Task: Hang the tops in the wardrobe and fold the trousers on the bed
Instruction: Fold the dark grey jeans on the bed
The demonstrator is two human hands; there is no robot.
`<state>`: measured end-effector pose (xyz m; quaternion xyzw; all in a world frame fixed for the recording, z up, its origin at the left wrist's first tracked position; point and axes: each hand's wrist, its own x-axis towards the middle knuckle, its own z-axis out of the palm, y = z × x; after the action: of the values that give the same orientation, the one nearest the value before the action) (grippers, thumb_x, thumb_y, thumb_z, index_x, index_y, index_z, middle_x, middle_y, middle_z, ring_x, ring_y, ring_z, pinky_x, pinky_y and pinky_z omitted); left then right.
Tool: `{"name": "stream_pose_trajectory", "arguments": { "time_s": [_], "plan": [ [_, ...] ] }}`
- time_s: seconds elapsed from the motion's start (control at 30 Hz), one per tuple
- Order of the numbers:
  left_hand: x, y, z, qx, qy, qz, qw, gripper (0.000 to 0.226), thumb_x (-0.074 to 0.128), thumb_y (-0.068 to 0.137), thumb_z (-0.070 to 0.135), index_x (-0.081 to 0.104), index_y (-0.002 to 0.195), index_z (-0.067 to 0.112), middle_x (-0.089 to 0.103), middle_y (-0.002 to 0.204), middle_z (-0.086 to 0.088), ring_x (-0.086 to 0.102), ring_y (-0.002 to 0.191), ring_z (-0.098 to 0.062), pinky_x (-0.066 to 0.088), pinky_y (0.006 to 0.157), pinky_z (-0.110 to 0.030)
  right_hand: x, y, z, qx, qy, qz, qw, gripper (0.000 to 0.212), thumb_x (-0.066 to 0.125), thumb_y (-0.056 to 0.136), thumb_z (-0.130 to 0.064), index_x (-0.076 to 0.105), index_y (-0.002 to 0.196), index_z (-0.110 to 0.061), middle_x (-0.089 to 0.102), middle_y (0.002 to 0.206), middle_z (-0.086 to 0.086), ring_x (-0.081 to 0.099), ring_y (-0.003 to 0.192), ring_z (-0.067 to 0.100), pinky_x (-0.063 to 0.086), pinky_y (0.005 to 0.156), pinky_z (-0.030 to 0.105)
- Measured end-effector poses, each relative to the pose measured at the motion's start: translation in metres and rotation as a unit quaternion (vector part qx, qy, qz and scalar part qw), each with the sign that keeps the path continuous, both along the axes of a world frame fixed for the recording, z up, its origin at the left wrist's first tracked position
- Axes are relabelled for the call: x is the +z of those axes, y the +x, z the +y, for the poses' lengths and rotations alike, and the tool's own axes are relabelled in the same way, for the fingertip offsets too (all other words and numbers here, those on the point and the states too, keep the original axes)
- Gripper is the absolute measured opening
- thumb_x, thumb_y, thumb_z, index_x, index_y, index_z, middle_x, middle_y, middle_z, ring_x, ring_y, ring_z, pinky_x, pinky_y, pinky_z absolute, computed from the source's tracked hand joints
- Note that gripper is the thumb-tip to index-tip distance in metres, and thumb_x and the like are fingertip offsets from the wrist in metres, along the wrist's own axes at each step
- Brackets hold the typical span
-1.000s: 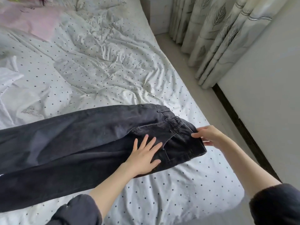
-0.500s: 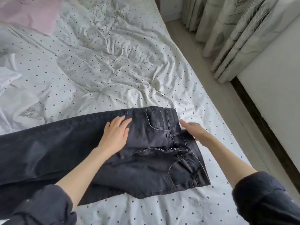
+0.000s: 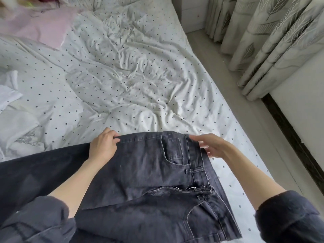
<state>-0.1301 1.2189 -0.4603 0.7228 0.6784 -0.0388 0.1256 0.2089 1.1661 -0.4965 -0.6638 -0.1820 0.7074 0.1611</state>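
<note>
The person wears a dark charcoal top of soft, slightly fuzzy cloth. The left sleeve (image 3: 40,220) is pushed up and bunched in thick folds well back from the left hand (image 3: 102,146). The right sleeve (image 3: 287,216) is likewise rolled back from the right hand (image 3: 213,146), leaving both forearms bare.

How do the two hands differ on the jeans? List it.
The left hand has its fingers curled over the far edge of the jeans, gripping the fabric; the right hand lies with fingers nearly straight at the waistband corner. The left hand sits over the upper leg, the right at the waist end. Both touch the jeans' far edge on the bed.
</note>
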Motion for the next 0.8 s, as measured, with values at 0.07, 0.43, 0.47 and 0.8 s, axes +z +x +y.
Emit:
{"name": "stream_pose_trajectory", "arguments": {
  "time_s": [0.07,0.43,0.47,0.8],
  "plan": [
    [0.007,0.004,0.005,0.006,0.027,-0.016,0.999,0.015,0.055,0.093,0.017,0.064,0.098,0.006,0.057,0.103,-0.005,0.058,0.087,-0.028,0.035,0.062,-0.032,0.001,-0.006,0.004,-0.030,-0.007,-0.009,0.999,0.026,0.072,0.082,-0.027,0.062,0.092,-0.004,0.063,0.090,0.011,0.059,0.076,0.020,0.051,0.059,0.028],
    [0.032,0.098,0.088,-0.026,0.165,-0.078,0.983,0.015,0.057,0.091,0.011,0.066,0.102,0.007,0.059,0.108,-0.011,0.054,0.102,-0.032,0.034,0.086,-0.040,0.011,0.044,0.055,-0.183,0.203,-0.219,0.937,0.024,0.073,0.078,-0.010,0.053,0.067,-0.006,0.043,0.066,0.006,0.040,0.064,0.017,0.034,0.064,0.028],
    [0.029,0.104,0.091,-0.016,0.163,-0.063,0.984,0.019,0.055,0.092,0.010,0.066,0.107,0.010,0.058,0.111,-0.010,0.051,0.107,-0.030,0.031,0.089,-0.040,0.009,0.043,0.055,-0.171,0.212,-0.246,0.930,0.024,0.070,0.082,-0.012,0.052,0.066,-0.010,0.043,0.063,0.005,0.039,0.061,0.016,0.033,0.060,0.027],
    [-0.024,0.062,0.009,-0.105,-0.091,0.068,0.988,0.054,0.024,0.101,0.043,0.007,0.150,0.030,0.010,0.158,-0.005,0.005,0.145,-0.023,0.005,0.115,-0.052,0.005,-0.028,-0.012,0.087,0.244,-0.395,0.881,0.053,0.044,0.098,-0.030,0.031,0.146,-0.010,0.027,0.153,0.014,0.022,0.142,0.027,0.020,0.115,0.039]
  ]
}}
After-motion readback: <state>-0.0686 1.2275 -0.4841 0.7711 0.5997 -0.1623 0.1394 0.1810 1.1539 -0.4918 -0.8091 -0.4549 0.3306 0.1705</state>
